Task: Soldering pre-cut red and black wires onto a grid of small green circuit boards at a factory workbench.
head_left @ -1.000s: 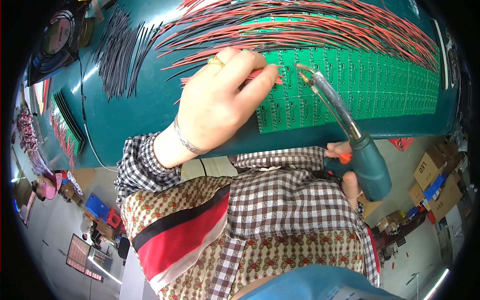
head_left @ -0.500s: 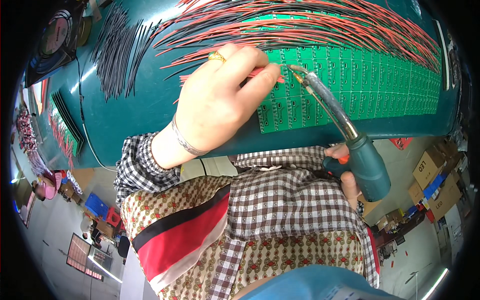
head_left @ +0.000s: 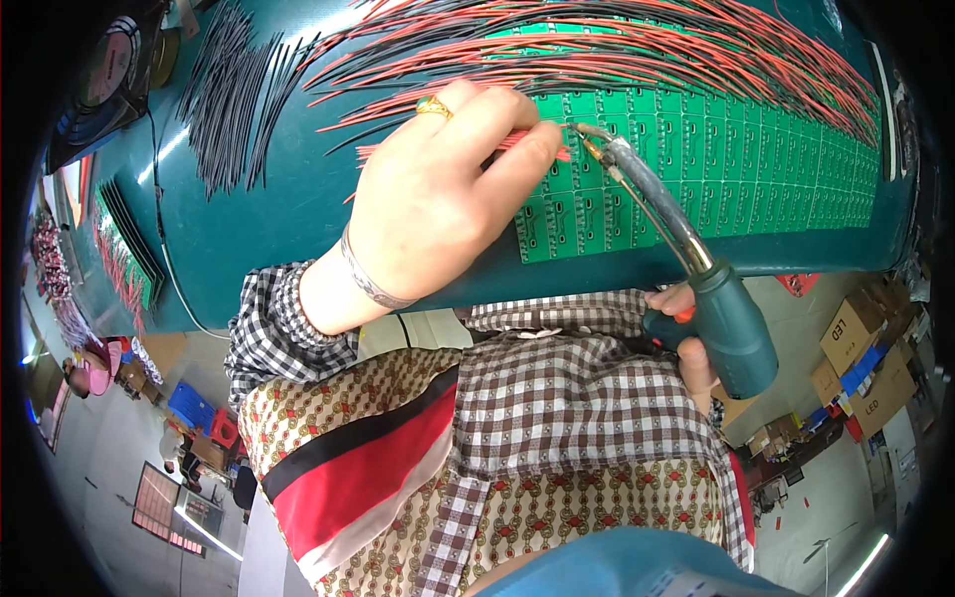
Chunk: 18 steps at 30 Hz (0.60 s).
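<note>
My left hand (head_left: 438,204) is closed on a small bunch of red wires (head_left: 515,141), their ends poking out past thumb and forefinger over the green circuit boards (head_left: 686,194). A dark green soldering gun (head_left: 738,328) is gripped in my right hand (head_left: 696,364), mostly hidden behind its handle. The gun's metal barrel slants up and left, and its bent tip is just beside the wire ends at the boards' upper-left part. A thin feed tube runs along the barrel. Whether tip and wire touch, I cannot tell.
Red and black wires (head_left: 597,70) lie across the boards' far side. A pile of black wires (head_left: 234,99) lies at the left, near a black fan (head_left: 104,75). Stacked boards with red wires (head_left: 129,249) sit by the left edge, past a cable (head_left: 164,219). Cardboard boxes (head_left: 870,358) stand at right.
My left fingertips and the red wire ends have shifted very slightly to the right. The soldering gun stays almost in place, its tip still beside the wires.
</note>
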Available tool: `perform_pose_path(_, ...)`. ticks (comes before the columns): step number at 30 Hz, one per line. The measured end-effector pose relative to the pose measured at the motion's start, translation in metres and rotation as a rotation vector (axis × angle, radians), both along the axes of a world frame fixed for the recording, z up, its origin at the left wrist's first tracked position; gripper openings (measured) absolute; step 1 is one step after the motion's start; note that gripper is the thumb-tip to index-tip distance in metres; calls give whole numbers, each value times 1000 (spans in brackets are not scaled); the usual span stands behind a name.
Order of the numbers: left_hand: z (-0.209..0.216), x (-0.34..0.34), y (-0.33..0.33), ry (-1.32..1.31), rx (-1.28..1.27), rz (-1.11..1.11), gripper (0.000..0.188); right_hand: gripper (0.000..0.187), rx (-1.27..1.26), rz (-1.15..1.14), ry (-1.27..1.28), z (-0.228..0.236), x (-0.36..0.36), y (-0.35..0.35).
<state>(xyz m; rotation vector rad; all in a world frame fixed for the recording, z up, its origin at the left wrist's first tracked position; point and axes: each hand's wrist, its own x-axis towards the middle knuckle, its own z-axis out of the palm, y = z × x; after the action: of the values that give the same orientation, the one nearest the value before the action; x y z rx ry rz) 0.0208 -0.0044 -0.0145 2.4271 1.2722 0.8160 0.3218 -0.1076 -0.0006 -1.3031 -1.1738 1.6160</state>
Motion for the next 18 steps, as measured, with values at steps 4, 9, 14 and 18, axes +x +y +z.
perform_pose_path(4,-1,0,1,-3,9,2,32,54,3,0,1,-3,2,-1)
perform_pose_path(9,0,0,1,-3,12,7,33,58,-42,9,-16,-3,5,-5)
perform_pose_path(14,0,1,0,4,13,8,33,71,-96,-119,-169,15,-14,-3)
perform_pose_path(18,1,0,0,-2,-2,5,34,77,-35,-40,-110,8,-2,-1)
